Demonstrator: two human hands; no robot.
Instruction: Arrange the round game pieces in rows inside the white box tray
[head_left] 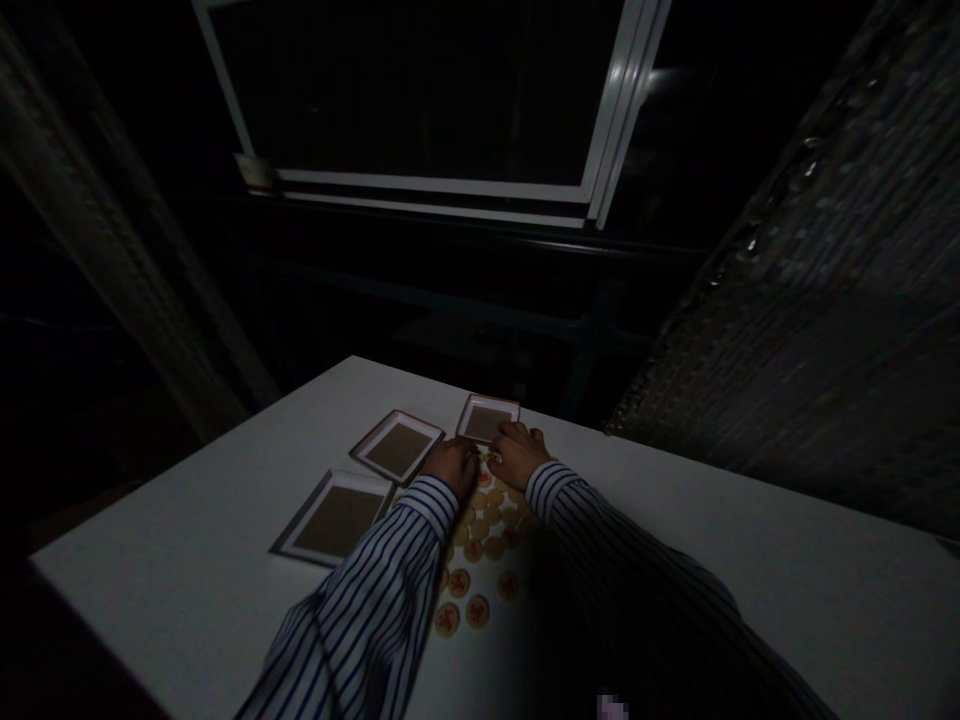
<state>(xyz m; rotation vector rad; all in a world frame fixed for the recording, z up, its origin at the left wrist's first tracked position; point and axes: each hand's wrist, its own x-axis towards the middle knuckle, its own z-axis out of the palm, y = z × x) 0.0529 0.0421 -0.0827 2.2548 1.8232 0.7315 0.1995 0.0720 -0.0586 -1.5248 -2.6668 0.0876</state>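
Round wooden xiangqi pieces (493,515) lie in a loose cluster on the white table, several with red characters facing up. My left hand (452,464) rests at the far left edge of the cluster, its fingers curled in with a pale piece at the tips. Facing it, my right hand (519,456) has its fingers bent down, with thumb and fingertips closed around another small pale piece. The two hands are close together but apart. Both hands partly cover the pieces under them, and dim light blurs the fingertips.
Left of the pieces are a shallow box part (335,520) and a second one (397,447); a third (487,418) stands near the far edge of the white table (202,500). A white-framed window (420,184) lies beyond. A beaded curtain (810,300) hangs at right.
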